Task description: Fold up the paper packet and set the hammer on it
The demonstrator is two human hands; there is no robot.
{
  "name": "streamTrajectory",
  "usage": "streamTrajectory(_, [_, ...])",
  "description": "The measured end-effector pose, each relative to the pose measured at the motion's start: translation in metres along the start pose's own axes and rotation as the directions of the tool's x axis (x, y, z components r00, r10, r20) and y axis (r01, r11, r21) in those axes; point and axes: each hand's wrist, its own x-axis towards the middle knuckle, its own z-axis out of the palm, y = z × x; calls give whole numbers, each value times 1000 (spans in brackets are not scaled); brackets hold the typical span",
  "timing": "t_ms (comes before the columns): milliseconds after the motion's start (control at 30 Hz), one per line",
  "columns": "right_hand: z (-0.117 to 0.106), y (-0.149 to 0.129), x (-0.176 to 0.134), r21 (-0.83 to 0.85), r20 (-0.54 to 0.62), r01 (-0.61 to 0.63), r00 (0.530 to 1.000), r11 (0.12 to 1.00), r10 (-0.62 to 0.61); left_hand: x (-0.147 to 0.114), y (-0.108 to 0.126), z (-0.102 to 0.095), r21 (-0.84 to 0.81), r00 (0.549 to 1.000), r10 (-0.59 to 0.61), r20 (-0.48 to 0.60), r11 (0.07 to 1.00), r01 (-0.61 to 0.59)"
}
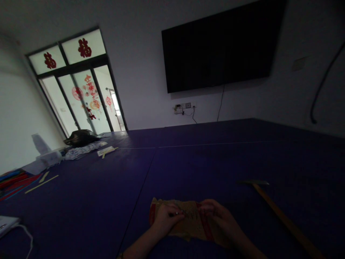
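A torn piece of brown cardboard point(194, 230) with red bands lies on the purple table point(121, 201) in front of me. Over its left half is my left hand point(167, 218), thumb and fingers pinched on something small and dark that is too dim to name. Several small dark slivers point(191, 215) rest on the cardboard between my hands. My right hand point(219, 216) is at the cardboard's right side, its fingers bent together near the red band; whatever they hold is hidden. To the right lies a hammer point(280, 214) with a wooden handle, apart from both hands.
Coloured strips point(18, 183), pale yellow strips point(41, 183), a black bag point(82, 137) and papers point(83, 150) are along the table's left side. A white device point(8, 225) with a cable sits at the near left. A television point(223, 46) hangs on the wall.
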Motion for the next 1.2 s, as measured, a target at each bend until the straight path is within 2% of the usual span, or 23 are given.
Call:
streamTrajectory(100, [-1, -3, -1, 15, -71, -22, 997, 1000, 23, 1, 0, 0, 20, 1000, 9, 6, 1000, -9])
streamTrajectory(233, [0, -6, -2, 199, -118, -65, 989, 978, 89, 1, -3, 1, 31, 1000, 10, -8, 999, -10])
streamTrajectory(300, [1, -5, -2, 238, -165, -63, 981, 969, 105, 1, -5, 2, 30, 1000, 9, -11, 1000, -9])
streamTrajectory(433, [3, -2, -4, 76, -244, -7, 969, 997, 25, 1, -4, 2, 24, 1000, 15, 9, 1000, -15])
streamTrajectory(600, [5, -8, -6, -8, -166, 38, 985, 999, -39, 0, -1, 3, 130, 999, 28, 21, 991, -31])
streamTrajectory(733, [6, -16, -6, -34, -181, 30, 983, 999, -36, 1, 1, 2, 138, 998, 29, 54, 990, -37])
streamTrajectory(933, [3, -18, -4, -99, -173, 24, 984, 995, -41, 8, 5, -7, 143, 986, 39, 162, 988, -63])
streamTrajectory(1033, [2, -13, -4, -155, -120, 26, 992, 988, -45, 14, 10, -11, 201, 967, 93, 236, 969, -142])
streamTrajectory(1133, [2, -11, -4, -213, -115, 28, 992, 977, -53, 20, 13, -13, 240, 933, 137, 333, 944, -225])
streamTrajectory(1200, [3, -11, -4, -232, -111, 20, 993, 972, -47, 21, 11, -12, 234, 923, 158, 350, 940, -249])
